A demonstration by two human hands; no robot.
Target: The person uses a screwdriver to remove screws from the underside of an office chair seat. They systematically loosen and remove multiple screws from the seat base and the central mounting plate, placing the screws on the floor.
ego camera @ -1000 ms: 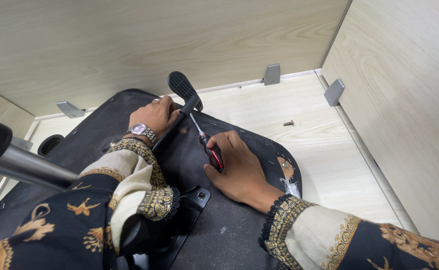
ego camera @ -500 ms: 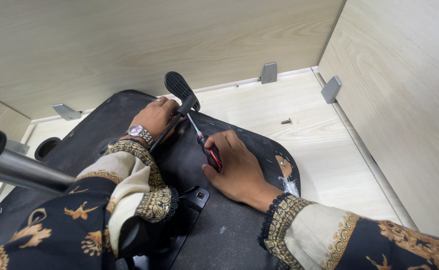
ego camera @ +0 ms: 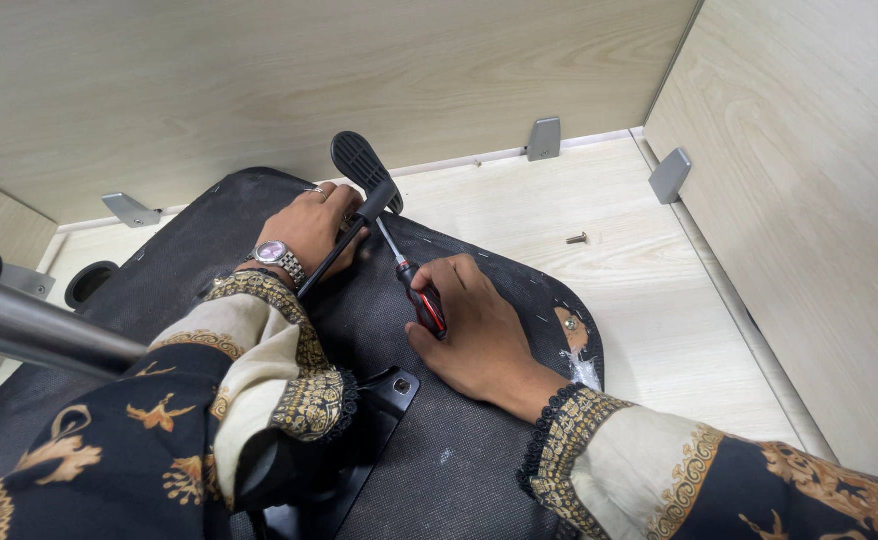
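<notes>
Head view: right hand (ego camera: 479, 335) grips screwdriver (ego camera: 414, 283), walls near.

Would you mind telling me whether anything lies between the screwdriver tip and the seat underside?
Nothing visible: the screwdriver in the right hand points at the seat underside, beside the black lever by the left hand.

Seat base (ego camera: 479, 440) lies upside down on worktop (ego camera: 639, 290). Left hand (ego camera: 311, 228) on it beside lever (ego camera: 364, 190); right hand (ego camera: 477, 325) right of that, around screwdriver (ego camera: 414, 283). Loose screw (ego camera: 577, 238) farther right.
</notes>
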